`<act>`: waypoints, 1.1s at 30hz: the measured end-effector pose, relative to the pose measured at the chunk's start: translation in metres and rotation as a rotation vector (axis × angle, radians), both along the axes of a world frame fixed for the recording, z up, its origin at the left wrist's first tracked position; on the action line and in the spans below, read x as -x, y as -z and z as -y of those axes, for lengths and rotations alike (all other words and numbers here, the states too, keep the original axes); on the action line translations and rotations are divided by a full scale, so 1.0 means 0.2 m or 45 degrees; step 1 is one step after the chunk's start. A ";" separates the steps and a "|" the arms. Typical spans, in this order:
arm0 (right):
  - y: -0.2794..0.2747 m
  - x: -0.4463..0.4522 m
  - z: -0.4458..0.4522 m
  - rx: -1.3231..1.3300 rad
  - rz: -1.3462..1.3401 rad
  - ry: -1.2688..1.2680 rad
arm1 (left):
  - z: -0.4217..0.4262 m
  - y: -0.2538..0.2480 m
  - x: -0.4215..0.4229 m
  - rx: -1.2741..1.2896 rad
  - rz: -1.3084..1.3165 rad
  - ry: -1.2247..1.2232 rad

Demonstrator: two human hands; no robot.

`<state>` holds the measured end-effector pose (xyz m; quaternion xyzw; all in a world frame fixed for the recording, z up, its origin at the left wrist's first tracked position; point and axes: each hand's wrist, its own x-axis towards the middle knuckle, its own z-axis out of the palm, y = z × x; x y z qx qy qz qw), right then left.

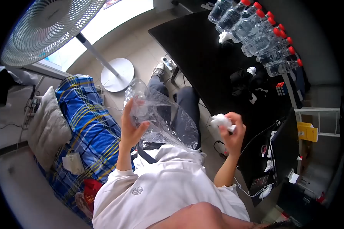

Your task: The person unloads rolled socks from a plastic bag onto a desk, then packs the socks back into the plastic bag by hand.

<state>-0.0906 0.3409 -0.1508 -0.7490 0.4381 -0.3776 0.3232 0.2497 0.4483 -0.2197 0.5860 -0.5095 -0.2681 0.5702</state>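
Note:
My left hand point(131, 128) is raised in front of my lap, closed on a clear plastic bag point(164, 118). The thin film spreads out to the right over my thighs, and a bunched, shiny part rises above the fingers. Whether anything lies inside the bunched part, I cannot tell. To the right, near the black desk's edge, my right hand point(235, 133) pinches a crumpled white tissue point(221, 121) between thumb and fingers. The tissue is apart from the bag.
Several red-capped water bottles point(256, 34) stand on the black desk point(206, 49), with a puzzle cube point(280, 88), crumpled tissues and a monitor point(286, 145). At left are a standing fan point(117, 74) and a bed with a blue plaid cover point(91, 126), a pillow point(47, 128) and a tissue pack point(73, 163).

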 end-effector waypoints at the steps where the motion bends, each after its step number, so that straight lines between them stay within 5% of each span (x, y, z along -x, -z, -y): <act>1: -0.01 -0.03 -0.01 0.138 -0.018 -0.087 | 0.02 0.00 0.01 0.019 0.006 0.014; 7: -0.14 -0.27 -0.02 0.472 -0.351 -0.535 | 0.02 -0.05 0.06 -0.085 0.081 0.085; 9: -0.13 -0.21 0.04 0.407 -0.313 -0.363 | 0.00 -0.06 0.07 -0.053 0.016 0.073; 14: -0.11 0.06 0.29 0.244 -0.936 0.317 | -0.03 -0.09 0.07 -0.017 0.033 0.063; 19: 0.05 0.14 0.37 0.161 -1.118 0.359 | -0.04 0.00 0.10 0.136 0.047 -0.024; 25: 0.07 0.16 0.29 -0.042 -0.852 0.534 | -0.01 -0.02 0.08 0.154 0.085 0.036; 28: 0.11 0.21 0.24 0.237 -0.523 0.600 | -0.01 -0.06 0.07 0.112 0.155 0.003; 33: 0.04 0.32 0.09 0.047 0.413 0.517 | 0.03 -0.10 0.09 0.052 0.217 0.001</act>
